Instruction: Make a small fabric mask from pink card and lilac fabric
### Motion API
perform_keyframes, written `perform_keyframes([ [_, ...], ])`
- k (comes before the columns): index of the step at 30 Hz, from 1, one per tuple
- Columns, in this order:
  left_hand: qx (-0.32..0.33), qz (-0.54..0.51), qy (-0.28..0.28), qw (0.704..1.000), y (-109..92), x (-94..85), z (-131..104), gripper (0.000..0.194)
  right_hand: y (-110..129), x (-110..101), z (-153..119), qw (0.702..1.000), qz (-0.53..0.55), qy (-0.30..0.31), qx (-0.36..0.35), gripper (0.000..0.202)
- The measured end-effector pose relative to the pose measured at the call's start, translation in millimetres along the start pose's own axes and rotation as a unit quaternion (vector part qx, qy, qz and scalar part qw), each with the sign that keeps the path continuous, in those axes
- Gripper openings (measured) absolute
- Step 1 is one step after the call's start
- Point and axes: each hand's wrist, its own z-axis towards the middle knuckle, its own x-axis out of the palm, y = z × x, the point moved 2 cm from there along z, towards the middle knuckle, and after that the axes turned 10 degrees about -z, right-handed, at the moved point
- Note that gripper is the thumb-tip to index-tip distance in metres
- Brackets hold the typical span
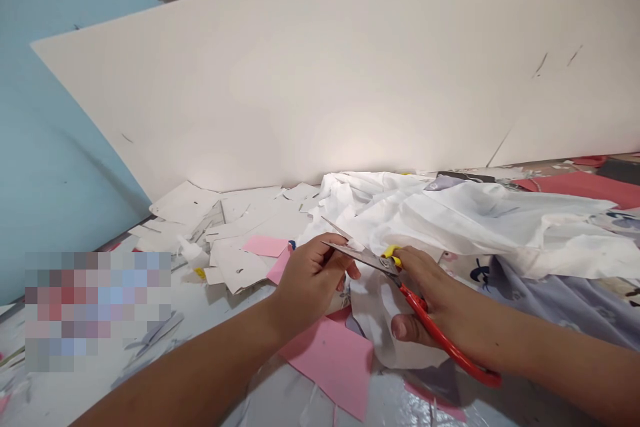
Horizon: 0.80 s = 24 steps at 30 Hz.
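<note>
My right hand (pixel 425 293) holds red-handled scissors (pixel 425 320), its fingers at the handles and a yellow piece (pixel 391 253) near the pivot. The metal blades stand apart and point left, toward my left hand (pixel 315 273). My left hand is pinched at the edge of white fabric (pixel 380 307), close beside the blades. More of this thin white fabric lies crumpled behind both hands and stretches right. Below my left hand lies a pink piece (pixel 335 360); smaller pink pieces (pixel 265 245) are behind it.
Cream card pieces (pixel 240 263) are heaped left of centre, with a small white bottle (pixel 193 252) beside them. A large pale board (pixel 325 80) stands behind. Grey patterned fabric (pixel 550 300) and red fabric (pixel 580 188) lie at the right. A blurred patch covers the left.
</note>
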Motion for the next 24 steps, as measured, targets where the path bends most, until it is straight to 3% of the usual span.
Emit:
perform_keyframes([
  [11,-0.004,0.016,0.017,1.0,-3.0,0.5,0.2,0.012,0.2,-2.6,1.1,0.998,-0.01,0.056,-0.008,0.036],
  [17,-0.013,0.006,0.03,0.999,-2.4,0.0,2.0,0.014,-2.6,-0.3,0.8,0.999,0.019,0.025,-0.015,0.039],
  [21,-0.026,0.003,0.023,0.999,-0.9,-0.3,2.3,0.012,-1.9,-0.5,1.6,0.997,0.042,0.06,-0.005,0.035],
  [24,-0.026,0.004,0.021,0.999,-0.8,0.0,2.4,0.014,-0.2,-0.2,2.4,0.986,0.118,0.113,0.034,0.033],
])
